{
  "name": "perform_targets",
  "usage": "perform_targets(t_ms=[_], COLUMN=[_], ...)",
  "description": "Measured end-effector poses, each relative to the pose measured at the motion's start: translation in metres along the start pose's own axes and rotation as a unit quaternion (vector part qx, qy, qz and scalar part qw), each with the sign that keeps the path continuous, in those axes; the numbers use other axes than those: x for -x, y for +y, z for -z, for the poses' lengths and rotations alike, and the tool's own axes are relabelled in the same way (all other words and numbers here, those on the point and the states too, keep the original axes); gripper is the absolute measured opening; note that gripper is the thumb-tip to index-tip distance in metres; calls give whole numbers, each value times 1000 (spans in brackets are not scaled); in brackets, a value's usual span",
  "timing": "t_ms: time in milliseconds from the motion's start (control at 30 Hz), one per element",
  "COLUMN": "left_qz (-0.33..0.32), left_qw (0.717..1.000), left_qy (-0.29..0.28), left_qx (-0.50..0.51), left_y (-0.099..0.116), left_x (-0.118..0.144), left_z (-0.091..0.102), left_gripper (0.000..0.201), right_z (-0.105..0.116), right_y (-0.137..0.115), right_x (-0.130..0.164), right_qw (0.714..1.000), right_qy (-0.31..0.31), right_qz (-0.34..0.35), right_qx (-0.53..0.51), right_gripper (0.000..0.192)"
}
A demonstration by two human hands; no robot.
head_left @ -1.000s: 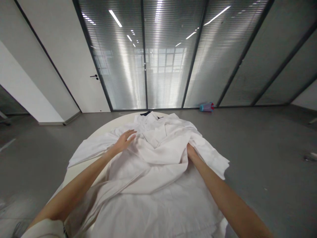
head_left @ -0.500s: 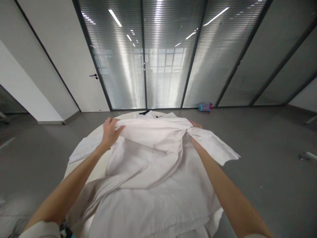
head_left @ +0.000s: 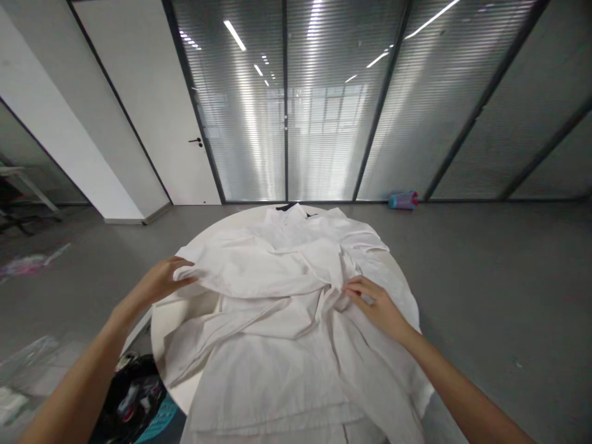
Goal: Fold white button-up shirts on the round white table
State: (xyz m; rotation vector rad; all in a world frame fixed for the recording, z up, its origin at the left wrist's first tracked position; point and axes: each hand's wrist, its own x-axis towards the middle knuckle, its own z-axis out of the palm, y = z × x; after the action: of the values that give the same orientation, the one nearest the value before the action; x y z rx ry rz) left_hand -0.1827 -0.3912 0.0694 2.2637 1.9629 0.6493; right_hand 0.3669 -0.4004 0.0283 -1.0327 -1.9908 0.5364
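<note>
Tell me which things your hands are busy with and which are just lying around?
Busy with: white shirt on the round white table, left hand gripping its edge, right hand resting on it.

Lying around: blue-and-pink bottle on the floor, teal basket beside the table.

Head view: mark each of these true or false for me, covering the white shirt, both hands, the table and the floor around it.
1. The white shirt lies on a round white table. True.
2. The left hand hangs clear of the fabric. False: it grips a fold at the shirt's left edge.
3. The right hand rests on the shirt. True.
4. The blue and pink bottle stands on the table. False: it lies on the floor by the glass wall.
</note>
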Motion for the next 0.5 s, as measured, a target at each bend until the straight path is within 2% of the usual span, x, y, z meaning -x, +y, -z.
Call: perform_targets(t_ms=[67, 100, 200, 300, 400, 500], left_qz=[-24, -43, -109, -173, -177, -177], left_qw=[998, 996, 982, 950, 938, 943], left_qy=[-37, -40, -61, -170, -240, -239], left_qx=[36, 66, 145, 195, 176, 150], left_y=[46, 72, 152, 218, 260, 278], left_x=[-13, -22, -44, -51, -45, -34], left_z=[3, 2, -15, -47, -86, -118], left_gripper=[48, 44, 35, 34, 45, 50], right_z=[5, 5, -1, -14, -24, -27], right_y=[12, 17, 28, 34, 33, 20], right_x=[-4, -6, -9, -9, -11, -15], right_qw=[996, 992, 977, 973, 975, 977], right_qy=[73, 83, 33, 9, 50, 79], right_qz=[-54, -90, -193, -210, -209, -189], right_qx=[27, 44, 81, 95, 51, -66], right_gripper=[27, 30, 51, 51, 42, 39])
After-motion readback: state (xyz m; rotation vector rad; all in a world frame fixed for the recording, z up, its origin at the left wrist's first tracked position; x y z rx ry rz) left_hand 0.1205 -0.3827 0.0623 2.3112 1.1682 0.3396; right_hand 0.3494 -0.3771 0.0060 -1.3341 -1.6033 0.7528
